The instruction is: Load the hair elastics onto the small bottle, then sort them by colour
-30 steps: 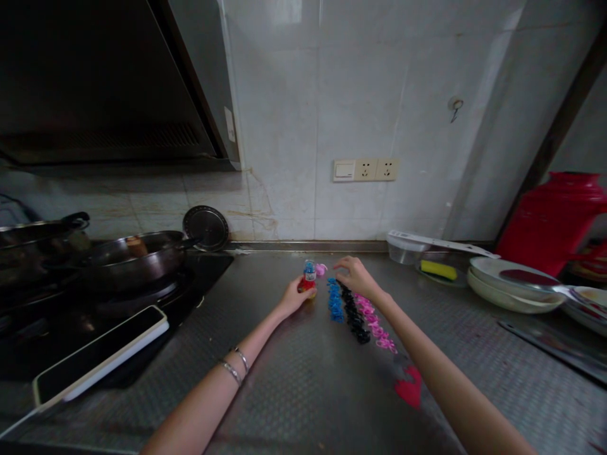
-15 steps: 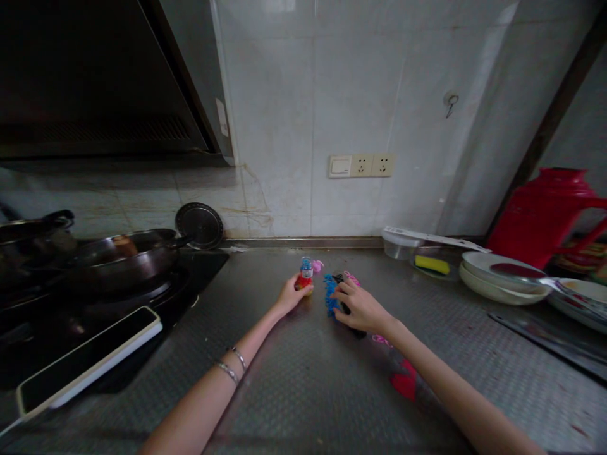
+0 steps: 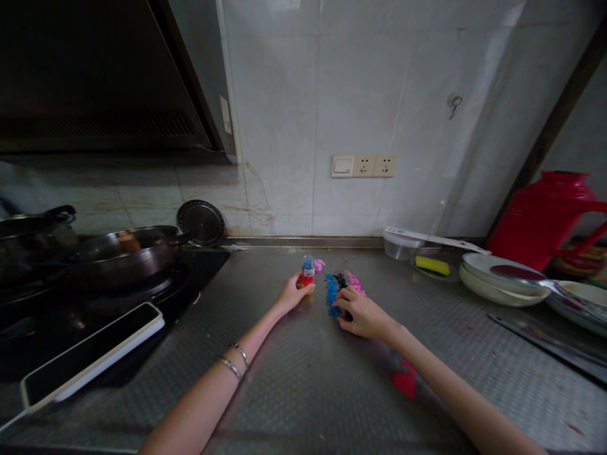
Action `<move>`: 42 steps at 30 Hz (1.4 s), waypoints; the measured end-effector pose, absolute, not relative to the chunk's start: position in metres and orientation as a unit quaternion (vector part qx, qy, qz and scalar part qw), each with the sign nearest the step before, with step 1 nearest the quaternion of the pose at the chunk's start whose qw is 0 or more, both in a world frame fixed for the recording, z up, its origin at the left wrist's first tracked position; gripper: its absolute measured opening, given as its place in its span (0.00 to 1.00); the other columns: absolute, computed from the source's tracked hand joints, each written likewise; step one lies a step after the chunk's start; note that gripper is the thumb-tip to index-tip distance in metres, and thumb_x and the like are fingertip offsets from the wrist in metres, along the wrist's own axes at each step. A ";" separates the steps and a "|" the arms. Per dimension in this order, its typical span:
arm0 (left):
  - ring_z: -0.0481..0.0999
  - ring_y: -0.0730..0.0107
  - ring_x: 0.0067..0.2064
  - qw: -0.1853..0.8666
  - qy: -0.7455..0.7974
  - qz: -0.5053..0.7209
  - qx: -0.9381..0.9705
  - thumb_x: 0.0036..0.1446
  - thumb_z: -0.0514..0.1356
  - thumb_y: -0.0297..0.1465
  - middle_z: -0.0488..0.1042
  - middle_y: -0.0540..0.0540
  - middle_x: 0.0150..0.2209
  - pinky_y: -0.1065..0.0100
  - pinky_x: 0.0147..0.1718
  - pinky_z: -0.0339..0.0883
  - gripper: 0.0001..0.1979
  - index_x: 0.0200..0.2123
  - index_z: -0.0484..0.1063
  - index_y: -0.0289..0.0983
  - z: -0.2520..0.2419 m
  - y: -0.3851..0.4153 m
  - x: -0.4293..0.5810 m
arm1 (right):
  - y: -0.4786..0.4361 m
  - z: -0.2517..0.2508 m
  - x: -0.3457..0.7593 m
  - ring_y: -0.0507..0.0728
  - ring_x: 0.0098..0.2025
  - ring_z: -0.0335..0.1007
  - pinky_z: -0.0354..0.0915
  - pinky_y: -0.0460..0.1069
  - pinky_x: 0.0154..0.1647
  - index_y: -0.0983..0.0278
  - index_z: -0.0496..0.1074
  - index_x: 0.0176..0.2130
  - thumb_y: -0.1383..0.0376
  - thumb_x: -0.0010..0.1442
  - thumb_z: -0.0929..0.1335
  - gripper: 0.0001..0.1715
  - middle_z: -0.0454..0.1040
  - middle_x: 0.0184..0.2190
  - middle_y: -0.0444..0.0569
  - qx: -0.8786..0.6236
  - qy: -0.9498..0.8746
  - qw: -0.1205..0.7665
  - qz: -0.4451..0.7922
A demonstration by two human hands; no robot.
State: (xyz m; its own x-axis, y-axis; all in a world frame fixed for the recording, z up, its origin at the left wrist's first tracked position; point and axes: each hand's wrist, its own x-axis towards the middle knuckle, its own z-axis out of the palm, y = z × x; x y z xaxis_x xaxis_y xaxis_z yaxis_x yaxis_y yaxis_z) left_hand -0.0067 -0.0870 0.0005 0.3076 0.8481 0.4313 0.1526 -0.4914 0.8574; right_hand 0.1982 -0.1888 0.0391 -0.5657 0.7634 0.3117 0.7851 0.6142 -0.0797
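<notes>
My left hand grips a small bottle with a blue cap and red base, standing upright on the steel counter. A small pink piece lies just behind the bottle. My right hand rests palm down on three rows of small clips: blue clips, black clips and pink clips. The near ends of the rows are hidden under the hand. Whether its fingers pinch a clip is hidden.
A stove with a dark pan and a round lid is at the left. A phone lies on the stove's front. Stacked plates, a sponge, a clear tub and a red jug sit at right. A red mark lies near my right forearm.
My right hand has come from the far end of the clip rows toward me and now lies over their near part. The left hand has kept hold of the bottle.
</notes>
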 end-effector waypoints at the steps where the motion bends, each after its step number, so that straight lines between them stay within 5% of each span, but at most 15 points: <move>1: 0.72 0.66 0.40 0.367 0.350 0.475 0.719 0.47 0.61 0.33 0.74 0.43 0.41 0.64 0.43 0.64 0.19 0.44 0.68 0.33 0.001 -0.087 -0.007 | -0.188 0.039 0.197 0.59 0.44 0.58 0.60 0.53 0.45 0.62 0.70 0.42 0.63 0.51 0.65 0.17 0.65 0.38 0.52 -0.442 -0.882 0.160 -0.041; 9: 0.72 0.65 0.41 0.365 0.358 0.474 0.717 0.47 0.62 0.34 0.74 0.43 0.41 0.64 0.44 0.64 0.21 0.45 0.68 0.34 0.001 -0.087 -0.007 | -0.174 0.040 0.199 0.60 0.45 0.57 0.59 0.54 0.47 0.62 0.69 0.42 0.64 0.51 0.65 0.16 0.66 0.38 0.53 -0.476 -0.863 0.161 -0.057; 19: 0.72 0.64 0.41 0.363 0.354 0.473 0.720 0.47 0.61 0.35 0.74 0.42 0.42 0.64 0.44 0.64 0.21 0.45 0.68 0.33 -0.001 -0.087 -0.007 | -0.174 0.045 0.205 0.60 0.45 0.59 0.59 0.53 0.46 0.63 0.67 0.48 0.64 0.44 0.69 0.29 0.66 0.42 0.54 -0.465 -0.873 0.148 0.007; 42: 0.72 0.64 0.42 0.380 0.361 0.475 0.707 0.46 0.62 0.33 0.74 0.43 0.42 0.63 0.45 0.63 0.21 0.46 0.68 0.34 0.000 -0.088 -0.006 | -0.164 0.043 0.216 0.56 0.41 0.63 0.61 0.51 0.44 0.62 0.73 0.33 0.70 0.50 0.65 0.09 0.67 0.34 0.50 -0.459 -0.872 0.167 0.041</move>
